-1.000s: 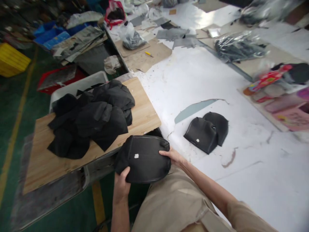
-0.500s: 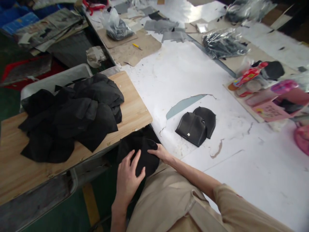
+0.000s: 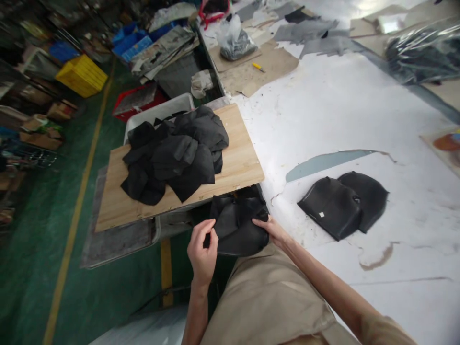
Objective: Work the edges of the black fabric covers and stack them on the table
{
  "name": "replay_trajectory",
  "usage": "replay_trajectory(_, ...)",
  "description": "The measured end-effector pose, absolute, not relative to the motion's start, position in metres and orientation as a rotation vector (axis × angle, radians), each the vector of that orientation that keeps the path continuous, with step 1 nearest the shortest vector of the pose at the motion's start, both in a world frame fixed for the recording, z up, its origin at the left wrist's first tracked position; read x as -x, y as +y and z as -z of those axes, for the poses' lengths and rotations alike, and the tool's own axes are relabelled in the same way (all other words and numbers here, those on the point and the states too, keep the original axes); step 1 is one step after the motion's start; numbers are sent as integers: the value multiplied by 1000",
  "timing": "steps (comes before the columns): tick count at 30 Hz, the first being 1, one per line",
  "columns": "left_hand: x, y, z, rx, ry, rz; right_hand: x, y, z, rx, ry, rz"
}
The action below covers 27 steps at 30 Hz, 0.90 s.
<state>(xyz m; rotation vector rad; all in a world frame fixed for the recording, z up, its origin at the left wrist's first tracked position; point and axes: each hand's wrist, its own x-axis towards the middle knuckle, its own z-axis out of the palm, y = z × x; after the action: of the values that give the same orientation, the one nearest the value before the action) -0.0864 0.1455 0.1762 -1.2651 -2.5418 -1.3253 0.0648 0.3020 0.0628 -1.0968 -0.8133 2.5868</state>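
Partly curled right hand (image 3: 272, 229), gripping black piece (image 3: 241, 235)

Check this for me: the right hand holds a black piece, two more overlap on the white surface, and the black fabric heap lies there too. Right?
Not quite: the head view shows the black fabric heap on the wooden board, not the white surface. The right hand holds a black piece, and two more black pieces overlap on that surface.

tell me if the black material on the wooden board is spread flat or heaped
Heaped: the black material bunches up in overlapping folds.
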Motion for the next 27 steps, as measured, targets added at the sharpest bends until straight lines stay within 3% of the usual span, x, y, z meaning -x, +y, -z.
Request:
replay_trajectory(6,117,132,-154,541,-2863,1687,-64,304,-69,1101,-897,-2602)
replay_trajectory(12,115,140,-153,311,-3064,2283,-61,305,-78,1070,-972,-2611)
replay_trajectory(16,112,146,-148,169,-3142,2481,-61,306,-83,1099,-1043,-2610)
replay_trajectory(19,108,145,-147,207,-3104,2400,-60,308,-76,1090,-1248,-2511)
replay_trajectory(24,97,142,-156,756,-3016,1787,-58,309,-67,1160,-1701,-1766)
replay_trajectory(27,91,143,-157,896,-3003,1569,-53,305,-82,1062,-1761,-1724)
